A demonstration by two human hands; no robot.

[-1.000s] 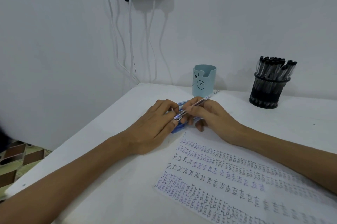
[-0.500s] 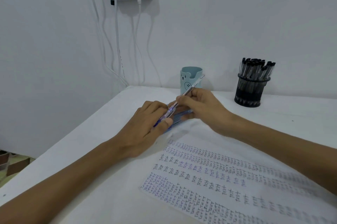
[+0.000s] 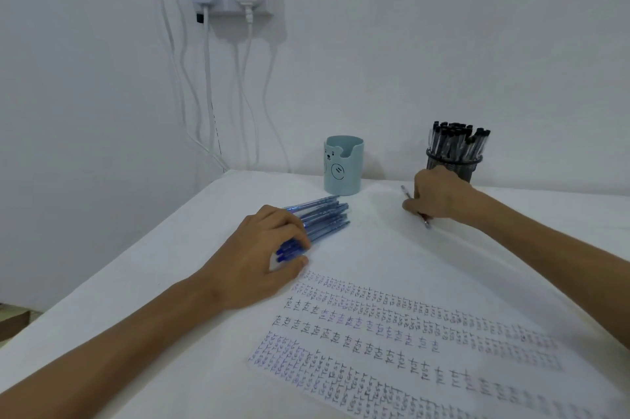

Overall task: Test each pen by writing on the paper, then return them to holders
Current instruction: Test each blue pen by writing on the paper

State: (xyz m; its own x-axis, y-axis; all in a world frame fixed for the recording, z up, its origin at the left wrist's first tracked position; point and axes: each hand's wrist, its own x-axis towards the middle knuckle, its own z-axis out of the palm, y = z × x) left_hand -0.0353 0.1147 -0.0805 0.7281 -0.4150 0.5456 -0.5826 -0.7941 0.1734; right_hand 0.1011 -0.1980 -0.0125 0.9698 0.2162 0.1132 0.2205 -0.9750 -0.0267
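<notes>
Two hands rest on the white surface. Left hand lies over a bundle of blue pens, its grip curled around their near ends, the pens flat on the surface beside the light blue bear-face holder. Right hand has its grip closed on a single pen, tilted with its tip down at the surface, just in front of the black mesh holder full of black-capped pens. Paper covered in test writing lies nearer, apart from both hands.
</notes>
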